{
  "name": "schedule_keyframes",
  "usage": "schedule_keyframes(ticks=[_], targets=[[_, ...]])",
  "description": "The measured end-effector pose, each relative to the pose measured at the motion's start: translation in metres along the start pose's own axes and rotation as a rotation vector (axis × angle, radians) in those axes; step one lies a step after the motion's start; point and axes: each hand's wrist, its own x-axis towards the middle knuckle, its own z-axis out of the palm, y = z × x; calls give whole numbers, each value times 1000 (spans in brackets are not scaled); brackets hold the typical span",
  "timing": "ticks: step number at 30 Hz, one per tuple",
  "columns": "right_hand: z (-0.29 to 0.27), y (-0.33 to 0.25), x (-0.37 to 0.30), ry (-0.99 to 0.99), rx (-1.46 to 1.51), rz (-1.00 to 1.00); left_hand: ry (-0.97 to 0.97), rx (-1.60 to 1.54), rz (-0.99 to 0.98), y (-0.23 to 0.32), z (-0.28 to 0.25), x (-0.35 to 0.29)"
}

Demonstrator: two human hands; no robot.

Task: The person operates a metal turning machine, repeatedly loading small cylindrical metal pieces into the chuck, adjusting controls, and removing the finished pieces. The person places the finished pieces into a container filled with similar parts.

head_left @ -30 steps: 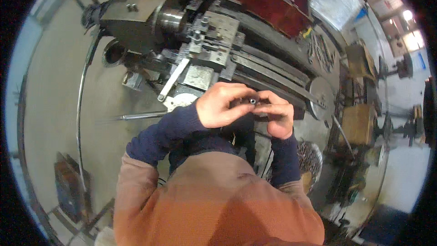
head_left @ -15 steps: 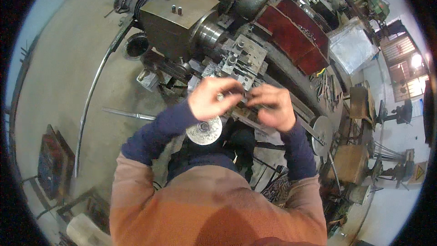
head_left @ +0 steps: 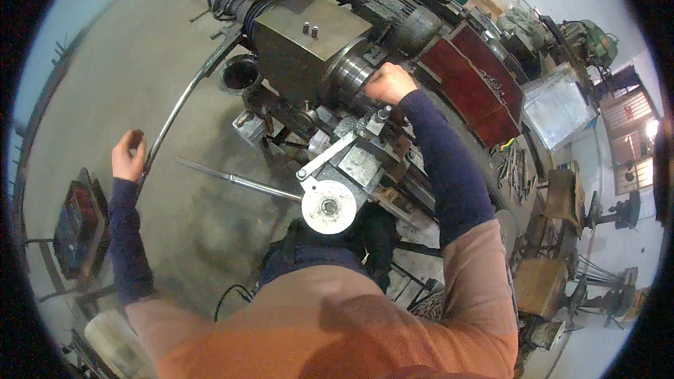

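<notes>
My left hand (head_left: 128, 156) is held out at the far left, beside a long bent metal lever (head_left: 170, 118) on the lathe. Its fingers are curled but apart from the thumb, with nothing seen in them. Up at the lathe's bright steel spindle nose (head_left: 351, 72), my right hand (head_left: 391, 84) is closed with its fingertips against the front end. Whatever those fingers pinch is hidden behind the hand. Below sit the tool slide with its flat clamp handle (head_left: 330, 154) and a round dial wheel (head_left: 328, 207). A metal bar handle (head_left: 261, 186) sticks out leftward from the wheel.
The boxy headstock (head_left: 309, 24) and a dirty motor (head_left: 400, 14) stand at the back. Dark red trays (head_left: 470, 84) with metal bits lie right of my arm, near several loose tools (head_left: 516, 175). A dark metal box (head_left: 78, 228) stands at the left.
My hands have parted from close together over the tool slide. The left swung far left to the lever; the right moved up to the spindle nose. The view has shifted slightly.
</notes>
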Motion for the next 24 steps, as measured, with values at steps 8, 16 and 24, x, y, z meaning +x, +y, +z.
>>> schedule_keyframes(ticks=[8,16,24], targets=[[9,11,4,41,26,-188,-347,435,-164,3,27,-7],[5,2,2,38,143,39,-294,904,-214,-115,10,110],[3,-1,-1,53,118,-11,-220,595,-491,-148,37,150]])
